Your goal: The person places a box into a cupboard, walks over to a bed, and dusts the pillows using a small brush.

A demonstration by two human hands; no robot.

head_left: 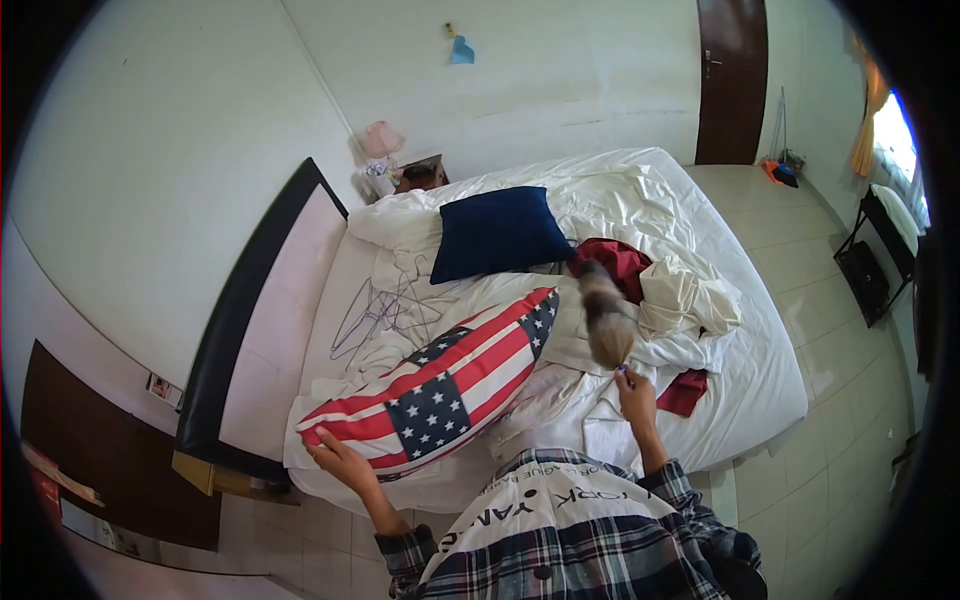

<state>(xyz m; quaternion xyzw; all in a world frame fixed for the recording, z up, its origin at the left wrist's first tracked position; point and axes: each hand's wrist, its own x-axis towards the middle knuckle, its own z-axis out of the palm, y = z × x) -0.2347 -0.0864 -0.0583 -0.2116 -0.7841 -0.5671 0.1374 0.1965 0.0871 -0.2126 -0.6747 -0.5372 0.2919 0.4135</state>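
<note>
My left hand point(342, 462) grips the near left corner of a long pillow point(485, 372) with red and white stripes and white stars on dark blue. The pillow lies tilted across the bed. My right hand point(637, 396) is closed around the short end of a fluffy brown-and-grey duster point(608, 325), which points away from me over the bedding. The duster's fluff is a little blurred, and my fingers hide most of its handle. Past the striped pillow lies a dark blue pillow point(500, 232).
On the bed's white sheet point(755, 385) lie several thin hangers point(385, 315), a dark red cloth point(615, 262) and a cream cloth point(690, 298). The headboard point(265, 340) stands left. A bedside table point(422, 172) with a pink lamp point(381, 139) stands beyond. Tiled floor point(850, 400) runs along the right.
</note>
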